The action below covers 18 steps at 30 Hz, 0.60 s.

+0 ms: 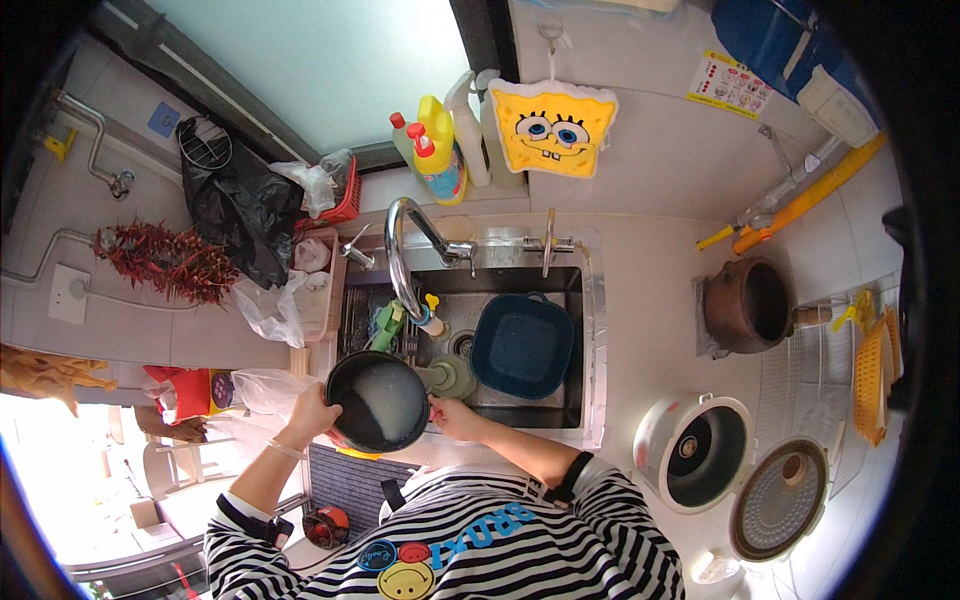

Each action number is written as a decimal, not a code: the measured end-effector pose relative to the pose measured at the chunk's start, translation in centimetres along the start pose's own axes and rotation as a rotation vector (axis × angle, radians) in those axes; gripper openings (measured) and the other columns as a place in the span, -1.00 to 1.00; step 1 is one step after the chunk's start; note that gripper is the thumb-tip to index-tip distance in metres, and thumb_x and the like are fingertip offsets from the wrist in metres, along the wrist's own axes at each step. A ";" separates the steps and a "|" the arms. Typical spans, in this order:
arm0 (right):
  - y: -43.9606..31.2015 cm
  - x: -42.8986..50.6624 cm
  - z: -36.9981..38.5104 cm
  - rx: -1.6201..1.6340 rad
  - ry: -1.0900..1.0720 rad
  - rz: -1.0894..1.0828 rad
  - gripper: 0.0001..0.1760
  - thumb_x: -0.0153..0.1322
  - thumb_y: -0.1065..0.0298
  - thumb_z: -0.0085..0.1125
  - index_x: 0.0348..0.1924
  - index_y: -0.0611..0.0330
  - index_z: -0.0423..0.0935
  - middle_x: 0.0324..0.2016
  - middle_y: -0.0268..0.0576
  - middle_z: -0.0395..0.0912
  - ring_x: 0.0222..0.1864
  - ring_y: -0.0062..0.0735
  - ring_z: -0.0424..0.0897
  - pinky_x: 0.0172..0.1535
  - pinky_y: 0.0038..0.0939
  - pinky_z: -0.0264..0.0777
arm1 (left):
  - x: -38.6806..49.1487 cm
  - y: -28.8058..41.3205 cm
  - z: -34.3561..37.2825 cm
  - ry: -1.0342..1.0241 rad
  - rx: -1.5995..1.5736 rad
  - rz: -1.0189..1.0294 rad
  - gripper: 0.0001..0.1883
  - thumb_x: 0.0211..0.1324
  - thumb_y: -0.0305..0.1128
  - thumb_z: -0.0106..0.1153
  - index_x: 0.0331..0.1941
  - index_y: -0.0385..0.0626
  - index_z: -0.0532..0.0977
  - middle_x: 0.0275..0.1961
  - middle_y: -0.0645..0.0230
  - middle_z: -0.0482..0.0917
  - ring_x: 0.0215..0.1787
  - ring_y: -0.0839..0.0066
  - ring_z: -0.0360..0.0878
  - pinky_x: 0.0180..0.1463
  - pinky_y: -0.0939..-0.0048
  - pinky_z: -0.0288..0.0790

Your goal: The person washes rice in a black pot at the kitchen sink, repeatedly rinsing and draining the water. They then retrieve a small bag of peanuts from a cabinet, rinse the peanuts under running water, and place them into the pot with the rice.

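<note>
A dark round rice cooker inner pot (378, 402) with whitish contents at its bottom is held over the near left edge of the steel sink. My left hand (309, 417) grips its left rim, and my right hand (454, 418) holds its right rim. A dark blue square basin (523, 346) sits in the sink, right of the drain (462, 343). A pale green round object (450, 377) lies partly hidden behind the pot. The chrome faucet (405, 259) arches over the sink's left part, with a green brush or tool (388, 324) below it.
On the right counter stand the open rice cooker (699, 454), its raised lid (780, 499) and a brown clay pot (750, 304). Cleaning bottles (442, 161) line the windowsill. A pink basket (325, 289) and black plastic bag (244, 202) are at the left.
</note>
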State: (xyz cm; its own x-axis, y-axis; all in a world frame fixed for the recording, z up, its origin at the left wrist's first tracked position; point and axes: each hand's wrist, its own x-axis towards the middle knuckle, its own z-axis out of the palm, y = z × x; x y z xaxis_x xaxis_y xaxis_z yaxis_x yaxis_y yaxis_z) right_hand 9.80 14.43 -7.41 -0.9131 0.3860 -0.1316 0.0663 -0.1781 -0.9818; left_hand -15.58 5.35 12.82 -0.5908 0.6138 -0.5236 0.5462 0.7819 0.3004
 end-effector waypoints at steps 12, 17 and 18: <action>2.2 1.0 1.4 0.208 -0.051 0.067 -0.74 0.68 0.37 -0.19 -0.10 0.33 0.48 -0.32 -0.36 0.52 -0.23 -0.62 0.43 -0.06 -0.50 0.39 | 1.0 -0.7 -0.6 -0.015 -0.007 0.048 -0.71 -0.05 -0.38 0.26 -0.33 -0.41 0.51 -0.36 -0.13 0.65 -0.28 0.00 0.71 -0.19 0.12 0.56; 1.4 0.7 1.5 0.319 -0.035 0.016 -0.75 0.67 0.39 -0.19 -0.09 0.32 0.48 -0.28 -0.39 0.51 -0.19 -0.64 0.42 0.02 -0.53 0.37 | -0.5 2.0 -1.8 -0.027 0.064 0.016 -0.69 -0.03 -0.37 0.24 -0.35 -0.48 0.48 -0.40 -0.16 0.64 -0.37 -0.01 0.72 -0.31 0.14 0.59; 0.7 0.5 1.5 0.410 -0.025 0.021 -0.77 0.67 0.41 -0.18 -0.11 0.32 0.47 -0.29 -0.39 0.50 -0.20 -0.64 0.41 0.01 -0.53 0.37 | -0.7 2.7 -2.1 -0.043 0.075 0.027 -0.69 -0.02 -0.38 0.24 -0.35 -0.48 0.48 -0.41 -0.15 0.63 -0.40 0.02 0.72 -0.35 0.16 0.59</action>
State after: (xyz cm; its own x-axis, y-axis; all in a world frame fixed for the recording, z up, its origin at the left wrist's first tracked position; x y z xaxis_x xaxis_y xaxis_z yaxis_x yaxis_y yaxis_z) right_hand 8.75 13.18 -7.97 -0.9232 0.3569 -0.1424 -0.0764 -0.5336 -0.8423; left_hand -14.92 7.25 15.64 -0.5498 0.6282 -0.5506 0.6054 0.7538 0.2555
